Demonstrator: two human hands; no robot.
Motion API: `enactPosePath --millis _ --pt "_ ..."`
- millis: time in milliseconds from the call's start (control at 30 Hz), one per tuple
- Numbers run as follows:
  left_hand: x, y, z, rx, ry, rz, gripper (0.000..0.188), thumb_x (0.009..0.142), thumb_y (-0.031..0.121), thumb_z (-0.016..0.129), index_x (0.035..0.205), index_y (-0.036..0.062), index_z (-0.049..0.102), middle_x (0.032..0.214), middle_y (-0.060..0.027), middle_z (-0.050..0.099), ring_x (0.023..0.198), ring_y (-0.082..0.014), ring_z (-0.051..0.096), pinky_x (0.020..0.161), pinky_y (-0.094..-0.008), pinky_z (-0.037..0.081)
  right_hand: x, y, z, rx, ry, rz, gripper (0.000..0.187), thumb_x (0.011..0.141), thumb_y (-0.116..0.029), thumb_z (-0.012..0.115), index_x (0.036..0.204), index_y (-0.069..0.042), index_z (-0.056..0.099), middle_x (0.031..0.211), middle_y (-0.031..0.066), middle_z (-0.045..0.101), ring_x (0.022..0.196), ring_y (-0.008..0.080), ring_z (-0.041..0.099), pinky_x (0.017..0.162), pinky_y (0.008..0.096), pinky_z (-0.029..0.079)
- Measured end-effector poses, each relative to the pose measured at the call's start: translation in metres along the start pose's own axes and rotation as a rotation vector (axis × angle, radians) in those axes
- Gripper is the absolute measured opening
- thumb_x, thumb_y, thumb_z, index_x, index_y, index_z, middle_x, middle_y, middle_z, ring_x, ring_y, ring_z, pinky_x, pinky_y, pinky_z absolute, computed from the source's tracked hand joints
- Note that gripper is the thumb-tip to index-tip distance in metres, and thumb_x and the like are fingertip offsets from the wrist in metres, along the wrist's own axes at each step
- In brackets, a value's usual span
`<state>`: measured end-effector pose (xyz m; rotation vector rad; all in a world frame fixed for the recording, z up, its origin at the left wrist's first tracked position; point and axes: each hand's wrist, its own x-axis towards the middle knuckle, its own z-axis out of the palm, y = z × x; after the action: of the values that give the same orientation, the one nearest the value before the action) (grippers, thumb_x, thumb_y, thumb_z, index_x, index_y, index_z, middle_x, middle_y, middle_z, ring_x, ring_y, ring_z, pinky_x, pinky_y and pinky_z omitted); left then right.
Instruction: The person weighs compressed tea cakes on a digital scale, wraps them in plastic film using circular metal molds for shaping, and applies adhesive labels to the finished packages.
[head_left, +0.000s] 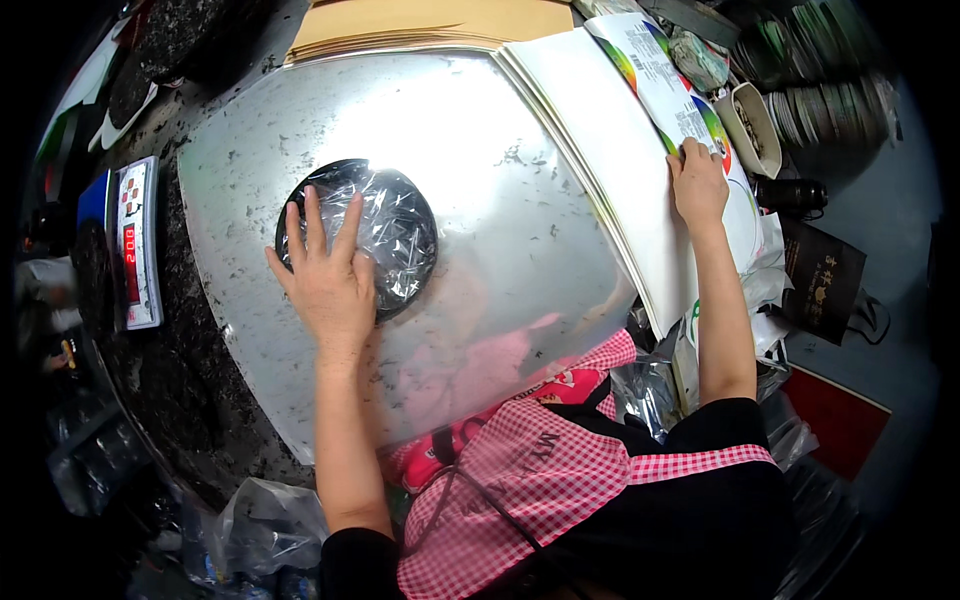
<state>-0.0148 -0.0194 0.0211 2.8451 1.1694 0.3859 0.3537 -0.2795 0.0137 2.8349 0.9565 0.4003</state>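
1. While the left hand (330,275) is lying flat, fingers spread wide, it is pressing on the near edge of a round dark disc (375,240) wrapped in clear crinkled film; it is gripping nothing.
2. That disc is sitting left of centre on a large shiny metal sheet (500,200), which is covering most of the worktop and showing dark specks across its surface.
3. Off to the right, the right hand (697,185) is resting palm down, fingers fairly close together, on the top sheet of a stack of white paper wrappers (620,170) with coloured print along the far edge (whether the fingertips are pinching a sheet, I cannot tell).
4. The paper stack is overlapping the right edge of the metal sheet, well apart from the disc.
5. A digital scale (137,240) with a red display is standing on the dark speckled counter left of the metal sheet.
6. Brown card sheets (430,22) are lying just beyond the far edge of the metal sheet.
7. The person is wearing a pink checked apron (520,480) over black sleeves.
8. A dark paper bag (822,290) is standing on the floor to the right, beside stacked round discs (830,100) on the far right.
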Motion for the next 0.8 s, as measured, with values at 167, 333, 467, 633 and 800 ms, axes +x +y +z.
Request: enactPosePath --millis 167,333,467,633,800 --pt "0.0 -0.001 0.002 0.007 0.001 0.01 0.057 0.081 0.011 0.052 0.134 0.0342 0.055 0.151 -0.0052 0.037 0.141 -0.0304 0.03 0.113 -0.0635 0.014 0.007 0.007 0.001 0.026 -0.067 0.014 0.026 0.087 -0.025 0.065 0.104 -0.009 0.055 0.102 0.0102 0.063 0.095 0.031 0.062 0.073 0.0445 0.053" --pt "0.0 0.001 -0.001 0.003 0.014 0.026 0.054 0.086 0.01 0.045 0.135 0.0295 0.055 0.15 -0.0044 0.039 0.141 -0.0297 0.03 0.113 -0.0622 0.014 -0.013 0.019 0.042 0.233 0.339 -0.011 0.033 0.084 -0.018 0.07 0.115 -0.009 0.065 0.12 0.0074 0.065 0.105 0.0265 0.064 0.088 0.0362 0.052" --pt "-0.002 -0.004 -0.001 0.011 -0.003 0.022 0.053 0.086 0.011 0.044 0.135 0.0287 0.055 0.15 -0.0038 0.04 0.141 -0.0291 0.03 0.113 -0.0614 0.013 -0.017 0.001 0.054 0.196 0.52 0.02 0.017 0.085 -0.014 0.069 0.101 -0.01 0.072 0.107 0.0052 0.07 0.103 0.0242 0.067 0.086 0.0312 0.053" --pt "-0.003 -0.003 0.002 -0.043 0.005 0.005 0.055 0.081 0.01 0.05 0.131 0.0301 0.058 0.149 -0.004 0.041 0.141 -0.0301 0.03 0.114 -0.0615 0.012 -0.017 0.005 0.046 0.425 0.491 0.145 0.012 0.085 -0.015 0.069 0.094 -0.008 0.074 0.096 0.0052 0.073 0.095 0.0219 0.069 0.081 0.0302 0.054" --pt "0.002 0.001 -0.01 -0.04 -0.07 0.019 0.056 0.085 0.016 0.046 0.14 0.0273 0.049 0.154 -0.0063 0.032 0.144 -0.0315 0.022 0.114 -0.0619 0.009 0.02 0.088 0.055 1.049 0.39 0.592 0.019 0.089 -0.016 0.061 0.098 -0.005 0.074 0.094 0.0088 0.073 0.083 0.0148 0.067 0.074 0.0295 0.049"
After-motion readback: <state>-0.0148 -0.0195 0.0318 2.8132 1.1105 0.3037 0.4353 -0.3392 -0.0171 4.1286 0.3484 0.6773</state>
